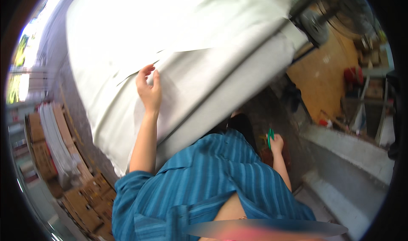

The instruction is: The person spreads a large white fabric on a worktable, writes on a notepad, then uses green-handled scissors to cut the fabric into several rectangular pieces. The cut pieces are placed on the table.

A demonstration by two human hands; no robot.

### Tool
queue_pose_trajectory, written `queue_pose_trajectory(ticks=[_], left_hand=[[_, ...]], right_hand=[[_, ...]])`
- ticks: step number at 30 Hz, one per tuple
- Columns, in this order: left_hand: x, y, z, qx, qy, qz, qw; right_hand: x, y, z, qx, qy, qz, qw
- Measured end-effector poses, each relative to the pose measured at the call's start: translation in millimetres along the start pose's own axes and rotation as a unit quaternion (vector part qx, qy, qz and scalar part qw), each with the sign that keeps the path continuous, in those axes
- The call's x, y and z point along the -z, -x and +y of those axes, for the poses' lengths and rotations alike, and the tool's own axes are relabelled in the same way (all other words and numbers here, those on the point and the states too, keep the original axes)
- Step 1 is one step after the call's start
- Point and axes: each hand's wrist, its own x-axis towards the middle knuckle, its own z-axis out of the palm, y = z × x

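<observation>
Much white sheeting (140, 32); left hand (148, 90) open, right hand (277, 144) gripping green tool (270, 138) (boxes (87, 200) leftward).

Everything shot from wearer's head, left fisheye of side-by-side pair, aimed pretty much straight down; picture kept upright, unmirrored. Striped blue shirt (212, 164) caught super close along bottom. Left hand (149, 97) seen from above, right hand (277, 144) shown smaller, so likely farther off. White sheet (127, 37) framed across upper middle. Cardboard boxes (87, 198) squeezed toward left rim, corners blacked out.
</observation>
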Motion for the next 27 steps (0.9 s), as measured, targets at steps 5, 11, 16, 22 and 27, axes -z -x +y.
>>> queue_pose_trajectory(ticks=[5,11,16,22,27], left_hand=[[-106,16,118,-0.086,0.064,-0.234,0.966],[-252,14,184,-0.213,-0.147,-0.345,0.902],[-299,19,192,-0.245,-0.246,-0.308,0.886],[-286,19,188,-0.194,-0.291,-0.345,0.871],[-267,1,177,-0.032,0.002,-0.329,0.944]], right_hand=[[-9,-118,-10,-0.15,0.128,-0.11,0.974],[-2,-246,-7,-0.268,-0.009,-0.123,0.955],[-8,-317,0,-0.253,-0.044,-0.089,0.962],[12,-339,-9,-0.31,-0.299,-0.139,0.892],[37,-338,-8,-0.253,-0.283,-0.21,0.901]])
